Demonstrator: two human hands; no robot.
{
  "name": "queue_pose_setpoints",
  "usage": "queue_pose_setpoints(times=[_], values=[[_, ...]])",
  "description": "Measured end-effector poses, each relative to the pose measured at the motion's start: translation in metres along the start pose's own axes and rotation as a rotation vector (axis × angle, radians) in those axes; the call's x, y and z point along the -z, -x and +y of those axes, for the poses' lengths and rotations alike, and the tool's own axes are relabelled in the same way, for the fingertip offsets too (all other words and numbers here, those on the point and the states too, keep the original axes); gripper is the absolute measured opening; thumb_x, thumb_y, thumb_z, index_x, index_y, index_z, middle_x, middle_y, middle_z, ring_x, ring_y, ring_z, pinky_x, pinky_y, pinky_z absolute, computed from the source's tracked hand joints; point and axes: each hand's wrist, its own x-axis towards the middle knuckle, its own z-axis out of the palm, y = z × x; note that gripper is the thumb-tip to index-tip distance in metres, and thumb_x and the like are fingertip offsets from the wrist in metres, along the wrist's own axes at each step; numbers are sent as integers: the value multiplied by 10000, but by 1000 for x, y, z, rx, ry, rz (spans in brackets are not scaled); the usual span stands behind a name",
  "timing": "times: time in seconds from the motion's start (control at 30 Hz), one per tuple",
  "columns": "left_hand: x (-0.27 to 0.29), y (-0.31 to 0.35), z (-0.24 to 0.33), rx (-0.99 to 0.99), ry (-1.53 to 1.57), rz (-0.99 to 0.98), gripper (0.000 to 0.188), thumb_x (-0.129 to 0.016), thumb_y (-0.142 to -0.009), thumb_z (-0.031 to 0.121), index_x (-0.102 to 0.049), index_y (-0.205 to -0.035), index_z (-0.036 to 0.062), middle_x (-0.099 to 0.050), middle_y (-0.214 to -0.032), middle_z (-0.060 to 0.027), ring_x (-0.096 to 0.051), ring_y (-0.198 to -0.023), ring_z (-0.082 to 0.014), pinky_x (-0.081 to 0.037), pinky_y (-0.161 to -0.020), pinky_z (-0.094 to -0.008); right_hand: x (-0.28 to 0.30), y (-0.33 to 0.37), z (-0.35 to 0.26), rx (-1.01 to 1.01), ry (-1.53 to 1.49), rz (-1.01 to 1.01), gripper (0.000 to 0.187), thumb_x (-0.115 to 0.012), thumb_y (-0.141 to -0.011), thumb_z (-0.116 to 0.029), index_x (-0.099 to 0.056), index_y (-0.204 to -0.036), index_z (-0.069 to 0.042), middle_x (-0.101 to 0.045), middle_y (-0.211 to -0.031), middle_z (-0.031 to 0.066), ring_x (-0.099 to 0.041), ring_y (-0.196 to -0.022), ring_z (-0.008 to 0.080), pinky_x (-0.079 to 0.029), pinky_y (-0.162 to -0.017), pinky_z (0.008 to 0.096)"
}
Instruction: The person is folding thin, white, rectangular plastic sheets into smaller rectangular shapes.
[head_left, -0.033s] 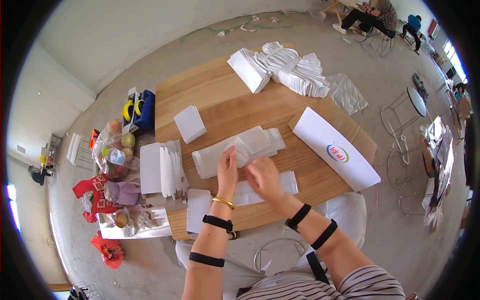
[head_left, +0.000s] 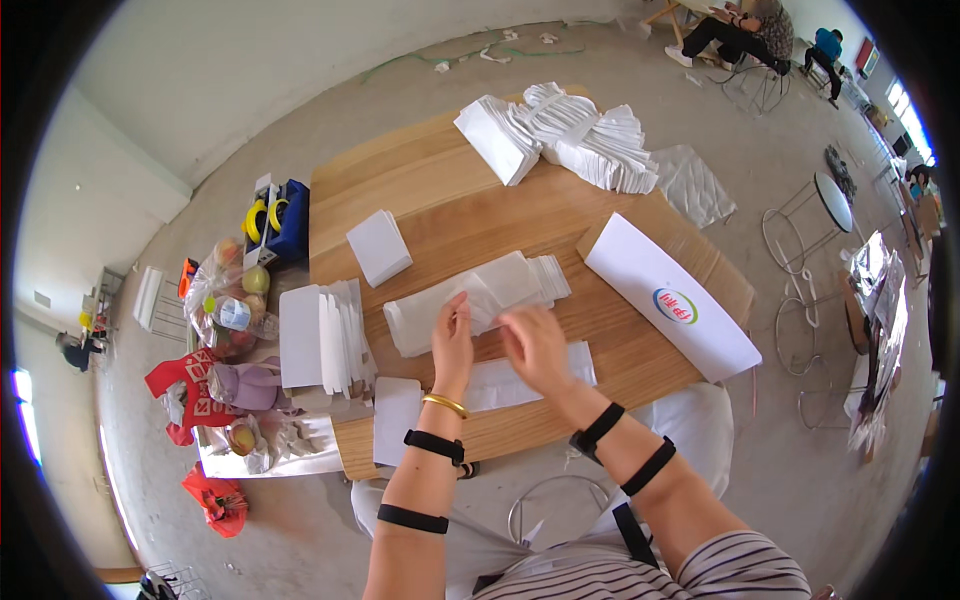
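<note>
A fanned stack of thin, whitish, translucent sleeves (head_left: 520, 280) lies across the middle of the wooden table (head_left: 440, 205). My left hand (head_left: 454, 340) rests at the stack's near edge, its fingers stretched out and turned upward. Just right of it, my right hand (head_left: 537, 348) is closed with curled fingers at the same edge; whether anything is in them is hidden. Beneath my hands a flat whitish strip (head_left: 495, 385) lies on the tabletop, partly covered by my right hand.
White folded pieces (head_left: 325, 340) stand at the left, near a small white stack (head_left: 380, 248). Bundled white papers (head_left: 590, 135) lie at the far side. A curved white sheet (head_left: 670, 300) rests on cardboard at right. A blue tape dispenser (head_left: 290, 222) and bagged fruit (head_left: 235, 290) sit left.
My right hand has shifted slightly up and to the right along the stack's edge. My left hand has barely moved, and the sleeves lie as before.
</note>
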Motion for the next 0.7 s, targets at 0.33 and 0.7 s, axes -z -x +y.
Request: queue_pose_setpoints(times=[0.33, 0.7], values=[[-2, -17, -13, -136, -66, 178, 267, -625, -925, 31, -656, -1189, 57, -567, -820, 8, -476, -685, -70, -424, -626, -251, -11, -21, 21, 79, 552, 90, 530, -638, -891, -210, -514, -1370, -21, -487, -1418, 168, -377, -1398, 320, -208, -1191, 506], [-10, -21, -4, -138, -112, 271, 478, -738, -827, 26, -547, -1264, 62, -508, -767, -7, -464, -630, -109, -429, -604, -266, -10, -20, 22, 72, 497, 130, 555, -650, -877, -207, -505, -1367, 11, -460, -1451, 156, -325, -1433, 320, -164, -1197, 544]])
